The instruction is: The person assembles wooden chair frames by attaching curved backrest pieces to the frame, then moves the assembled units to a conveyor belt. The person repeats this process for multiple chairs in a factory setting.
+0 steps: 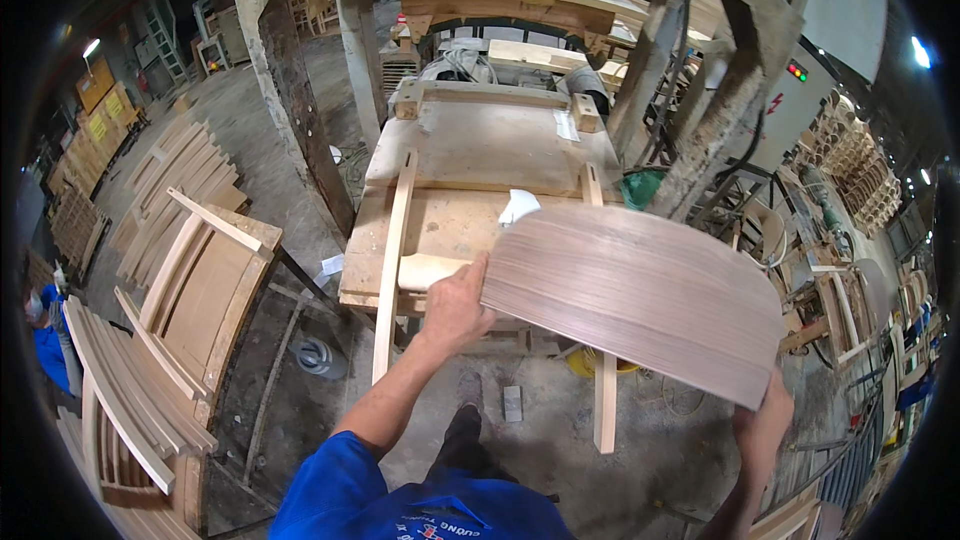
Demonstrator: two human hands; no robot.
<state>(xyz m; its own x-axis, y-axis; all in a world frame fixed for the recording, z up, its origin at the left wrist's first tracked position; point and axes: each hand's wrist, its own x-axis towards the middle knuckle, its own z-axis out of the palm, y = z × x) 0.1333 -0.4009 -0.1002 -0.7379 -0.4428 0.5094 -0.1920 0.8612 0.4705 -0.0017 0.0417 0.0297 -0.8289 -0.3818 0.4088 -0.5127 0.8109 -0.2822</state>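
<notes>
Holding a curved wood-grain panel (635, 290) in both hands, across the near right part of the table (450, 220)

Pinching the left end with the left hand (460, 298), grip closed around the edge; clasping the lower right corner with the right hand (765, 415), grip closed there too, fingers partly hidden, cannot tell how firmly; holding at opposite ends, probably to balance a broad, thin sheet and limit twisting; turned broad face up, straight edge toward the body, rounded edge away; seen crossing in front of the right wooden strip (605, 400), paired with a left wooden strip (395, 260) set well apart and jutting past the table's near edge, perhaps to support wide pieces
</notes>
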